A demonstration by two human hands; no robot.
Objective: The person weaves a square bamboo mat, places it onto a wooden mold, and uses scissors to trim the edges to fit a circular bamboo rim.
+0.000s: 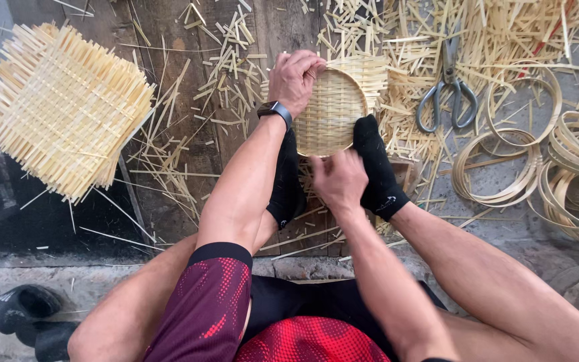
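I see the left hand (295,79) gripping the far rim of the round woven tray (330,110) (pinned between black-socked feet (378,171)); right hand (338,179) closed on its near edge.

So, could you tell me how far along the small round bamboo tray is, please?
Done: the round woven bamboo tray sits inside a rim hoop. In hand: the left hand presses its far edge, the right hand its near edge, both black-socked feet bracing it. Left: square woven mats and loose bamboo hoops remain unused.
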